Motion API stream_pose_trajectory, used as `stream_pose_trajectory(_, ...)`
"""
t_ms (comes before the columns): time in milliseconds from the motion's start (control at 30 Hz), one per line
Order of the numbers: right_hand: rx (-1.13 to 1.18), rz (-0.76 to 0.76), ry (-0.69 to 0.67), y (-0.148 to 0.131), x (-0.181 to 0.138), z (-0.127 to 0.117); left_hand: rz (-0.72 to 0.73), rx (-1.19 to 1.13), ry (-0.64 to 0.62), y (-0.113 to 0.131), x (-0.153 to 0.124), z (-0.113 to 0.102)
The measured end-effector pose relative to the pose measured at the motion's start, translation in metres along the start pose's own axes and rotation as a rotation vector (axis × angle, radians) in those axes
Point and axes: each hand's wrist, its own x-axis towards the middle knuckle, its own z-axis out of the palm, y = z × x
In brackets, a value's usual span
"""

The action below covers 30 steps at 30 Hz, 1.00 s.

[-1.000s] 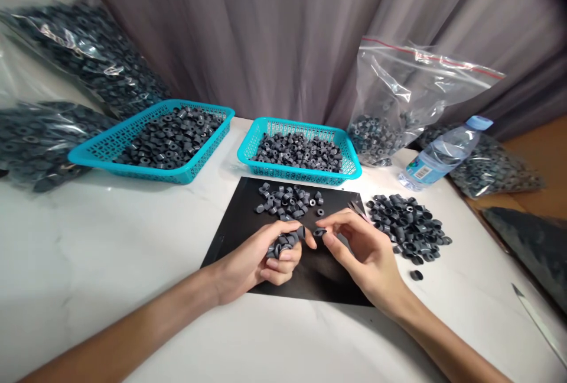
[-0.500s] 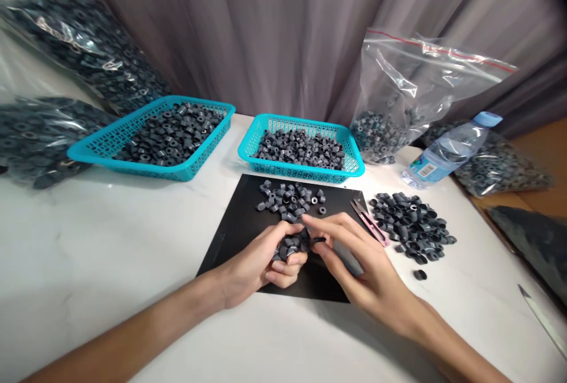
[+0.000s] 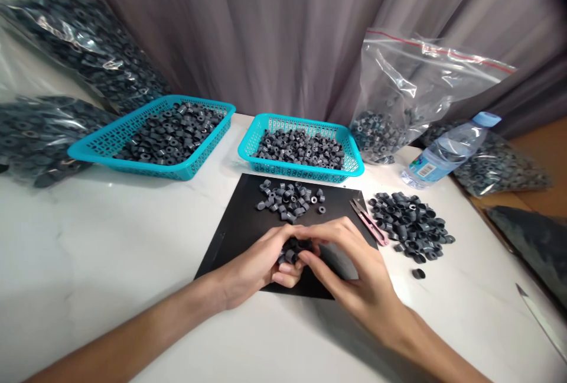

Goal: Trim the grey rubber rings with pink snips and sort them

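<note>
My left hand (image 3: 270, 259) is closed around a handful of small dark grey ring-like caps (image 3: 290, 251), which show between its thumb and curled fingers. Against this handful, my right hand (image 3: 354, 270) has its thumb and fingers bent in, closed on a dark grey cap that is mostly hidden. Both hands are above a black mat (image 3: 230, 223). Farther back on the mat lies a loose group of the same grey caps (image 3: 287, 200), beyond the fingertips.
Two turquoise baskets (image 3: 190, 169) (image 3: 305, 169) hold many caps. Pink-handled thread snips (image 3: 370, 222) lie at the mat's right edge, beside a pile of hollow dark caps (image 3: 411, 226). A water bottle (image 3: 447, 152), filled plastic bags (image 3: 385, 129) and a pointed blade (image 3: 538, 318) are around.
My right hand has moved left and its fingertips have closed in on the handful. The dark piece that showed at its fingertips is now hidden. My left hand stays almost in place.
</note>
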Motion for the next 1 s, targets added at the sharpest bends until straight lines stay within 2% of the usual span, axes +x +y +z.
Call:
stream_pose_trajectory(200, -0.019, 0.011, -0.041, 0.003, -0.001, -0.003, -0.024, -0.004, 0.045, -0.001, -0.001, -0.002)
stream_pose_trajectory(367, -0.062, 0.035, 0.052, 0.011, 0.0, -0.008, -0.037, 0.007, 0.014, 0.004, -0.002, 0.002)
stream_pose_trajectory(500, -0.175, 0.088, 0.104, 0.032, 0.011, -0.01, -0.071, -0.011, -0.04, 0.005, -0.003, -0.001)
stream_pose_trajectory(667, -0.386, 0.077, -0.045, 0.061, 0.034, -0.011, -0.1, -0.166, -0.074, 0.004, -0.002, -0.011)
stream_pose_trajectory(833, -0.559, 0.047, -0.151, 0.057, 0.056, 0.0, -0.121, -0.196, -0.119, 0.01, -0.003, -0.015)
stream_pose_trajectory(1000, -0.657, 0.058, -0.179, 0.057, 0.069, 0.016, -0.088, -0.182, -0.125, 0.019, -0.007, -0.016)
